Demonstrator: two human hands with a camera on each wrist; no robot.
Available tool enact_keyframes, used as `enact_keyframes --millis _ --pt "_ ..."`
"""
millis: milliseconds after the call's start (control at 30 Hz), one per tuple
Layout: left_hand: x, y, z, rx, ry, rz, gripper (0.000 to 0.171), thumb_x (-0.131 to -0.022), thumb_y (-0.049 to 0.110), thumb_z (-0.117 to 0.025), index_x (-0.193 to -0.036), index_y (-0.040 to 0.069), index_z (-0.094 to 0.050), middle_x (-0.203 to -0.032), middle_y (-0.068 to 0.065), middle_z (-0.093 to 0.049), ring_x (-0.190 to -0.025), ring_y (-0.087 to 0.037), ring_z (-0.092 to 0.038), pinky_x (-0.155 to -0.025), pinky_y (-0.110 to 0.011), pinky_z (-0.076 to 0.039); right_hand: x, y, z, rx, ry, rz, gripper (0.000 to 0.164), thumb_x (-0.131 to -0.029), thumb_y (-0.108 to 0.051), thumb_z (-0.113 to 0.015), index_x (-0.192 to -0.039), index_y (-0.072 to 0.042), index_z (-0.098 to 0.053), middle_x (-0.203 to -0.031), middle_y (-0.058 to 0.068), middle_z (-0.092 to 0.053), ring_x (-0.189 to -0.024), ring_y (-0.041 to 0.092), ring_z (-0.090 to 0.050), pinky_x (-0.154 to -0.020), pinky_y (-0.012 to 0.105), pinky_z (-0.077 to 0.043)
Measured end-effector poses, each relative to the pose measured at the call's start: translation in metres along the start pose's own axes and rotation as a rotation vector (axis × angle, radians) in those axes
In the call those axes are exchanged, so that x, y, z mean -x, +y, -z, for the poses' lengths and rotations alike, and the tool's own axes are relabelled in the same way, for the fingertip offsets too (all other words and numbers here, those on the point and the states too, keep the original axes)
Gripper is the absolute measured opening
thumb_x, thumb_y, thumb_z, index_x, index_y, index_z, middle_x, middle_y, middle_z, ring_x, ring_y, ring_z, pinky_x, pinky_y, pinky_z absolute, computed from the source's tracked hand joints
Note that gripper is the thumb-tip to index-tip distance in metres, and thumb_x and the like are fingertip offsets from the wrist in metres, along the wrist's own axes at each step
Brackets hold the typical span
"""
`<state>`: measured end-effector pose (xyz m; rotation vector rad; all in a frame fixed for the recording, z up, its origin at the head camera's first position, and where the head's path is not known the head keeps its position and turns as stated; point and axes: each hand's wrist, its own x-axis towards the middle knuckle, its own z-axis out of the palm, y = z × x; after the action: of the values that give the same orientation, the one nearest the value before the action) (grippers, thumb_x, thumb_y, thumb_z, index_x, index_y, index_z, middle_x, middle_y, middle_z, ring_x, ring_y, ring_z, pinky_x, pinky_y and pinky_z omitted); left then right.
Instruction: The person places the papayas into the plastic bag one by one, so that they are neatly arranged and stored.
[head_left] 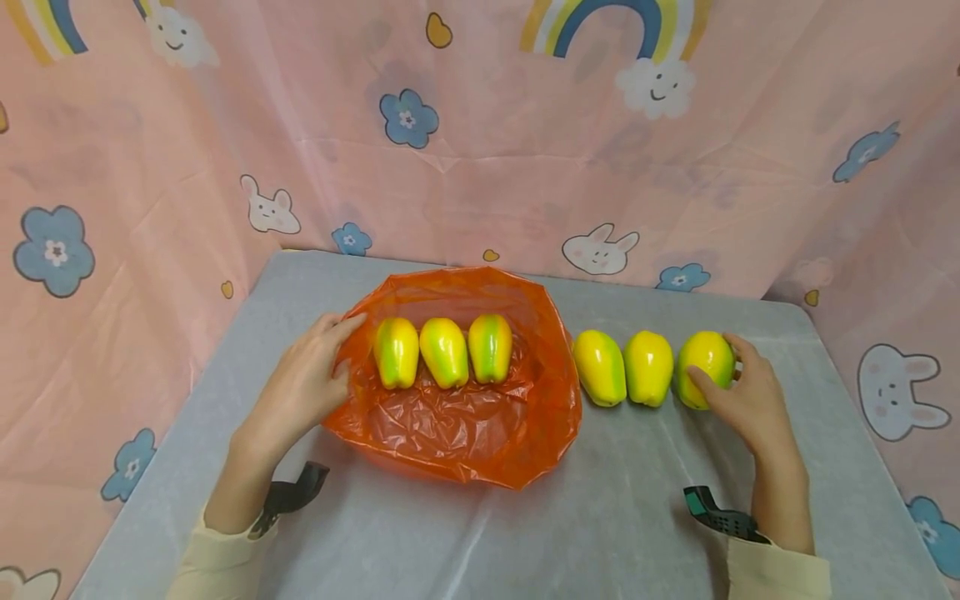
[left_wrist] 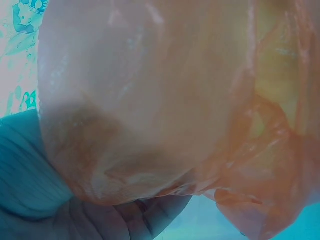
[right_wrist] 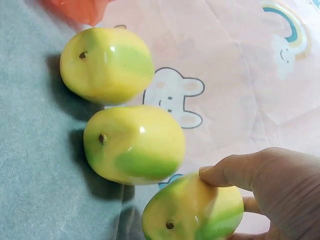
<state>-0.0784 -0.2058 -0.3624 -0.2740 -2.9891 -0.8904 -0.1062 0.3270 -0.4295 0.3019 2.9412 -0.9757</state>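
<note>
The right hand (head_left: pixel 746 402) pinches the end fruit (head_left: pixel 701 357), its thumb on the near side and its fingers round the far right side; whether that fruit is off the counter (head_left: pixel 562 533) I cannot tell. Just left of it, clear of the hand, lie the middle fruit (head_left: pixel 648 368) and then the near-bag fruit (head_left: pixel 599 367), in one row. All three are glossy yellow and green, with a dark spot at the end facing the right wrist camera.

The left hand (head_left: pixel 306 377) touches the left rim of the open orange bag (head_left: pixel 450 429), index finger and thumb apart; film hides part of it in the left wrist view, and I cannot tell whether it pinches the edge. Inside the bag, to the right of this hand, three fruits (head_left: pixel 444 352) lie side by side. Behind the counter hangs a pink cloth (head_left: pixel 487 200) with rainbows and rabbits.
</note>
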Motion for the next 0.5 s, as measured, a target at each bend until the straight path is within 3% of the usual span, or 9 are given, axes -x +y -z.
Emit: enact_keyframes --millis 267,500 --pt "0.0003 0.0004 -0.0001 0.002 0.003 -0.005 0.066 -0.089 -0.011 -0.057 -0.154 0.0 -0.051 -0.143 -0.023 -0.058 -0.115 -0.039 -0.06 -0.093 -0.055 -0.061 0.0005 -0.0033 0.0028 0.007 0.005 0.019 0.087 -0.104 -0.039 -0.061 -0.166 0.004 -0.018 -0.153 0.046 -0.033 -0.131 0.063 -0.043 -0.098 0.077 -0.047" --pt "-0.0003 -0.0012 -0.0017 0.003 -0.001 0.0 0.066 -0.09 -0.011 -0.057 -0.154 -0.001 -0.051 -0.139 -0.019 -0.059 -0.111 -0.036 -0.06 -0.09 -0.05 -0.061 0.0023 -0.0049 0.0037 0.006 0.017 0.051 0.086 -0.104 -0.039 -0.062 -0.165 0.005 -0.02 -0.152 0.046 -0.034 -0.128 0.063 -0.044 -0.096 0.077 -0.046"
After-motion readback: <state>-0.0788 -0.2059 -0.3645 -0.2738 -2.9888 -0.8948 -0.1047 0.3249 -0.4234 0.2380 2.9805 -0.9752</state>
